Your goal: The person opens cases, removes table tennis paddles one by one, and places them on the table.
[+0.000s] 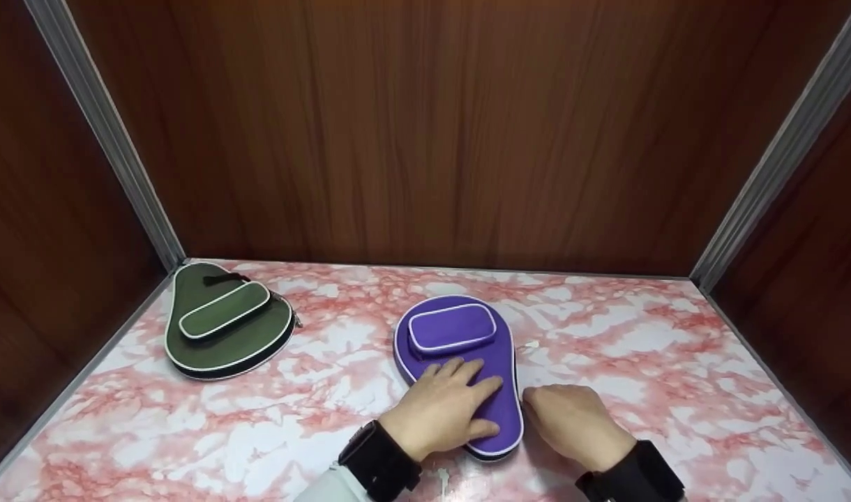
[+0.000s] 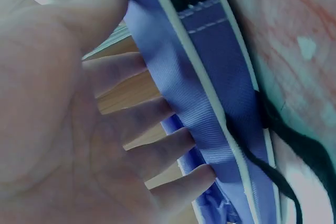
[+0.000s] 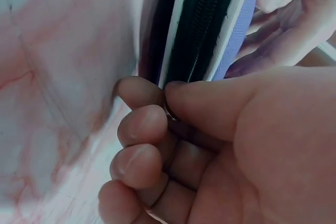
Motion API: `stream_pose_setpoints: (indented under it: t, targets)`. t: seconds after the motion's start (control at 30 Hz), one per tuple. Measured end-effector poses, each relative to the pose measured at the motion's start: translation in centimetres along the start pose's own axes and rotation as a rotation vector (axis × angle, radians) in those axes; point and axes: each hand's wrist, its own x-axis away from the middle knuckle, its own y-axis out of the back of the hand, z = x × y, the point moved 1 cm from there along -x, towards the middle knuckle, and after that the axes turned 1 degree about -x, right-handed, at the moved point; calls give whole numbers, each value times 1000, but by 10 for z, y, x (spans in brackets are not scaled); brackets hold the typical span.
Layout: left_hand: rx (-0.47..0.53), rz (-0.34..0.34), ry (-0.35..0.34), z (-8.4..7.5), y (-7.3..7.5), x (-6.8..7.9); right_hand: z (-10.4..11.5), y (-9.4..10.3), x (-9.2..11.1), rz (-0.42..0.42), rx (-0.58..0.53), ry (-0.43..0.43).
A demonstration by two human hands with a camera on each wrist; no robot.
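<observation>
A purple table tennis paddle case (image 1: pixel 499 411) with white piping lies on the table, its wide end and raised pocket (image 1: pixel 453 328) away from me. My left hand (image 1: pixel 439 408) rests on its top, fingers spread and nearly straight across the narrower part. At the case's right edge is my right hand (image 1: pixel 568 418), fingers curled. In the right wrist view, its thumb and forefinger pinch a small metal zipper pull (image 3: pixel 169 113). The black zipper (image 3: pixel 202 30) runs up the side from there, its teeth meshed beyond the fingers. A black strap (image 2: pixel 310 150) hangs off the case in the left wrist view.
An olive green paddle case (image 1: pixel 258 348) with white piping and a front pocket lies at the back left. The pink and white marbled table (image 1: pixel 328 418) is enclosed by brown wood-grain panels (image 1: pixel 425 139) with grey metal corner posts (image 1: pixel 767 146).
</observation>
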Motion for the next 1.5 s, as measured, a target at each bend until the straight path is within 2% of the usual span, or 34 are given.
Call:
stream_pose_setpoints:
  t: [0.2,0.37,0.53,0.77,1.0,1.37,1.5]
  targets:
    - [16,31,25,-6,0,-1,-3,-3,2,-19,24,16]
    - [32,44,31,-7,-2,-1,-2,-3,3,10,26,26]
    - [30,52,33,-2,1,0,3,1,0,19,17,36]
    - [9,58,50,8,5,-2,7,6,-8,-28,50,87]
    - [38,97,27,-2,-3,-3,5,5,10,-10,71,75]
    - [25,93,28,-3,-6,0,9,7,20,-13,102,113]
    - [12,80,22,-3,-4,-1,10,7,20,-11,99,94]
